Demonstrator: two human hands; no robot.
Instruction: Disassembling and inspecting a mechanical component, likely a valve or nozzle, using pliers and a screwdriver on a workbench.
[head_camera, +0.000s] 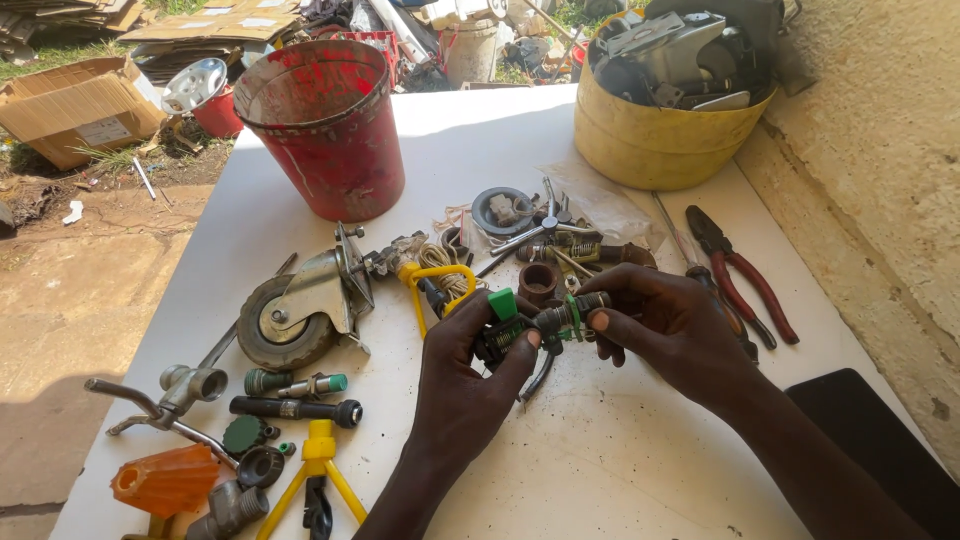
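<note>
Nearest the camera, both hands are meeting over the middle of the white tabletop (620, 450). The left hand (470, 375) is curling tight around the dark body of a small black-and-green sprinkler fitting with a metal spring and a green tab (530, 322), thumb pressing in from the right. The right hand (670, 325) is pinching the fitting's ribbed metal end between thumb and fingertips, so both hands are closed on the one piece, with it bridging between them.

To do this well, I'd judge the left grip should be staying firm on the body while the right fingers are working only the end piece, keeping the two parts in line so the spring isn't kinking.

The fitting itself is looking worn: dull grey metal, a coiled spring showing, a bright green plastic tab poking up at twelve o'clock, a thin bent arm hanging toward six.

At eight o'clock from the hands, a yellow plastic sprinkler spike (318, 462) is lying beside an orange plastic nozzle cover (165, 480). At nine o'clock, a grey rubber caster wheel in a steel bracket (295, 315) is lying on its side. At two o'clock, red-handled pliers (745, 275) are resting near the wall. Further out, at eleven o'clock, a battered red paint-stained bucket (325, 125) is standing upright, and at one o'clock a yellow tub full of metal scrap (660, 130) is sitting at the table's far edge.
</note>
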